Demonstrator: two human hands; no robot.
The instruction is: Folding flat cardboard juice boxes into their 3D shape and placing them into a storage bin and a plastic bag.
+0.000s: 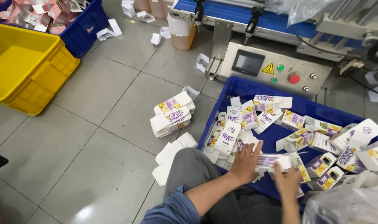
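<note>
1. Left hand [245, 164] spread flat on cartons in blue crate [238, 89].
2. Right hand [287, 180] gripping flat carton [274, 161], held between both hands.
3. Stacked cartons [172, 115] on floor, left of crate.
4. Yellow crate [29, 68] far left; control panel [276, 68] beyond.

Cartons [305, 137] crowd the blue crate [243, 88]; its middle seems passable.

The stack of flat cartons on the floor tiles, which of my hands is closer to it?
Left. Your left hand lies over the cartons at the near left of the blue crate, just right of the floor stack. Your right hand is farther right, holding a white carton.
</note>
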